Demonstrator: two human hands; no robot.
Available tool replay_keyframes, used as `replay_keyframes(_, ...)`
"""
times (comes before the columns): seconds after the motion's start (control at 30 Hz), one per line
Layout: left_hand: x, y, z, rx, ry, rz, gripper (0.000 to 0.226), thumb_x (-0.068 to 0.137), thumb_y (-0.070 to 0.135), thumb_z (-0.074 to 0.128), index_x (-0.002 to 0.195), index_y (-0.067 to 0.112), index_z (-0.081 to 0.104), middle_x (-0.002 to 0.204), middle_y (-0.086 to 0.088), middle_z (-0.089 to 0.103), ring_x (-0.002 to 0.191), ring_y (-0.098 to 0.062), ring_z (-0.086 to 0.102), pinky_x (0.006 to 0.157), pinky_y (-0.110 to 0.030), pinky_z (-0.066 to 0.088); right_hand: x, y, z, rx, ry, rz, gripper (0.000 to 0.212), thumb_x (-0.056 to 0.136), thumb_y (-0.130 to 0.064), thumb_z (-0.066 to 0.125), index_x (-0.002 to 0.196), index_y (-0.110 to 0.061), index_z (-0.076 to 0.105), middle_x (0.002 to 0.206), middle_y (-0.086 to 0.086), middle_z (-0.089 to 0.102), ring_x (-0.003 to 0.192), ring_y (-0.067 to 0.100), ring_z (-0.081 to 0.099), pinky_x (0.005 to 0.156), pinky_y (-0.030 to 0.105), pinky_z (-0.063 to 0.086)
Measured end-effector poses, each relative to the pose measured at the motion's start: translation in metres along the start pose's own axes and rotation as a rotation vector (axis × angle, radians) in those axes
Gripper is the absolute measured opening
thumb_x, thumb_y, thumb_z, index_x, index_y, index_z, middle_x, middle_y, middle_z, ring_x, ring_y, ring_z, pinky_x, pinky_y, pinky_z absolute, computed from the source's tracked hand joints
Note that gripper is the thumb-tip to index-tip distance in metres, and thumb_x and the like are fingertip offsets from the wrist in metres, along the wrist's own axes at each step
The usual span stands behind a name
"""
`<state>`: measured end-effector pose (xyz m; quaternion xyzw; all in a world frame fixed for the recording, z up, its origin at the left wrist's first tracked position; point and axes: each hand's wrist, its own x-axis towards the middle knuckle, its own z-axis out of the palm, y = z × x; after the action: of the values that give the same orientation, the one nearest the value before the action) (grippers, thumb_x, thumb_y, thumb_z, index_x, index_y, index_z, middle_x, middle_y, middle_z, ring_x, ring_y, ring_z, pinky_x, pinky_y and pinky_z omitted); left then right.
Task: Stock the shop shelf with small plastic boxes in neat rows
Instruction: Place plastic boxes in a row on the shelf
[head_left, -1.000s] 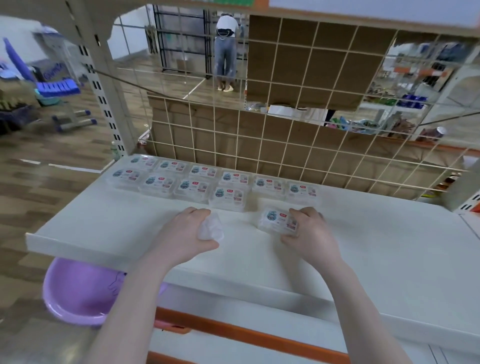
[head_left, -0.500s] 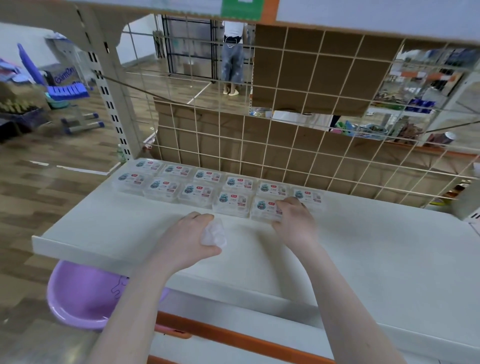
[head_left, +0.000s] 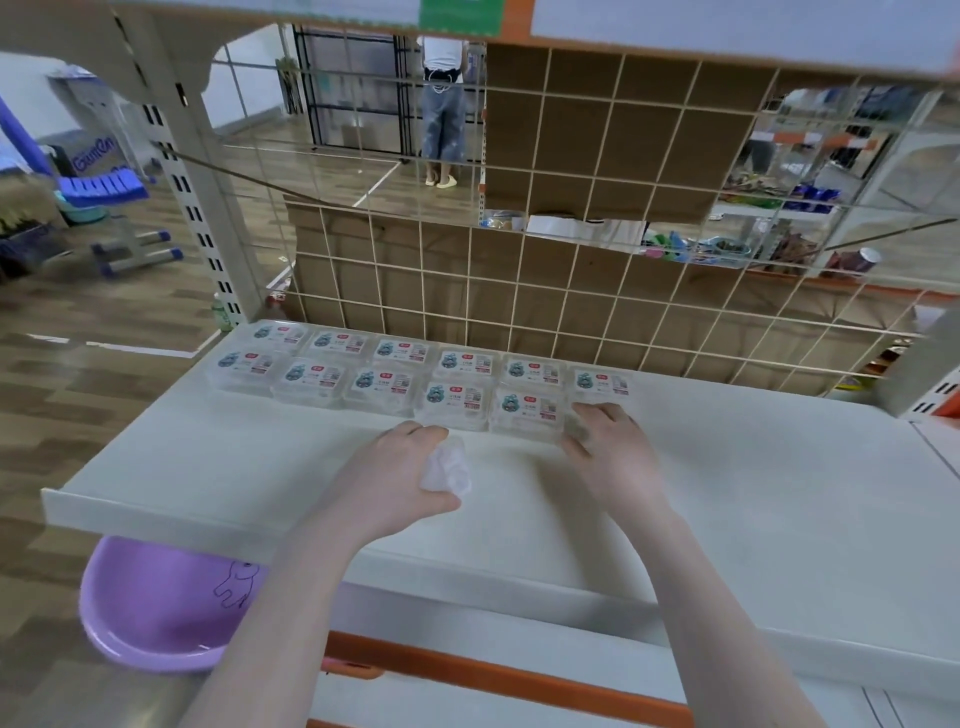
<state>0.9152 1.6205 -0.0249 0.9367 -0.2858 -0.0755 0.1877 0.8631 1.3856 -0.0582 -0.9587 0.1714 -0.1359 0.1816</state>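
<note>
While both forearms reach in from the bottom of the head view, the left hand (head_left: 402, 475) rests on the white shelf (head_left: 753, 519) with its fingers curled around a crumpled piece of clear plastic (head_left: 447, 465), which bulges out between thumb and forefinger. It sits just in front of the stocked boxes, not touching them.

Right hand (head_left: 608, 449) lies palm down at the right end of the front row. Its fingers are loosely spread, tips against the right edge of the last front-row box (head_left: 527, 410); whether it pinches that box or only presses against it, I cannot tell.

Small plastic boxes (head_left: 395, 371): clear, each with a white label bearing a blue-green figure and a red tag. They lie flat at the back left of the shelf in 2 rows, 6 in the back row along the wire grid panel (head_left: 519, 291), 5 in the front row. Boxes sit edge to edge, labels facing up. The back row's rightmost box (head_left: 602, 382) has open shelf in front of it, just beyond the right hand's fingertips.

Behind the grid, brown cardboard (head_left: 613, 150) covers part of the opening. A purple plastic basin (head_left: 156, 608) sits below the shelf's front left edge. Farther off, a person (head_left: 442, 109) stands on the wooden floor, seen from the waist down.
</note>
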Motion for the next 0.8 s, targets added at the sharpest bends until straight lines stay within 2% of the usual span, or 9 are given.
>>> replay_keyframes(0.17, 0.007, 0.021, 0.009, 0.011, -0.033, 0.075, 0.075, 0.076, 0.046, 0.068, 0.141, 0.026, 0.036, 0.136, 0.009, 0.042, 0.122, -0.013, 0.043, 0.090, -0.024, 0.036, -0.024, 0.033, -0.016, -0.091, 0.025, 0.089, 0.036, 0.090, -0.025, 0.056, 0.122, -0.008, 0.056, 0.119, 0.012, 0.056, 0.109, 0.031, 0.051, 0.086, 0.037, 0.041)
replay_keyframes(0.4, 0.016, 0.064, 0.035, 0.007, -0.105, 0.157, 0.076, 0.077, 0.046, 0.066, 0.143, 0.028, 0.033, 0.141, 0.009, 0.038, 0.127, -0.013, 0.039, 0.096, -0.025, 0.034, -0.052, 0.076, -0.036, -0.165, 0.039, 0.171, 0.032, 0.090, -0.027, 0.056, 0.116, -0.010, 0.060, 0.113, 0.010, 0.059, 0.108, 0.030, 0.051, 0.087, 0.035, 0.038)
replay_keyframes(0.57, 0.017, 0.094, 0.052, 0.060, -0.153, 0.203, 0.068, 0.079, 0.042, 0.063, 0.139, 0.026, 0.036, 0.136, 0.008, 0.041, 0.124, -0.015, 0.039, 0.096, -0.028, 0.036, -0.061, 0.099, -0.048, -0.143, 0.057, 0.175, 0.027, 0.090, -0.025, 0.057, 0.110, -0.010, 0.064, 0.111, 0.009, 0.060, 0.107, 0.030, 0.051, 0.086, 0.035, 0.038)
replay_keyframes(0.8, 0.022, 0.123, 0.063, 0.063, -0.142, 0.238, 0.066, 0.078, 0.040, 0.065, 0.137, 0.026, 0.038, 0.136, 0.008, 0.046, 0.122, -0.016, 0.044, 0.095, -0.028, 0.037, -0.064, 0.110, -0.049, -0.127, 0.053, 0.133, 0.026, 0.090, -0.024, 0.056, 0.112, -0.011, 0.062, 0.115, 0.008, 0.058, 0.110, 0.030, 0.049, 0.088, 0.035, 0.037)
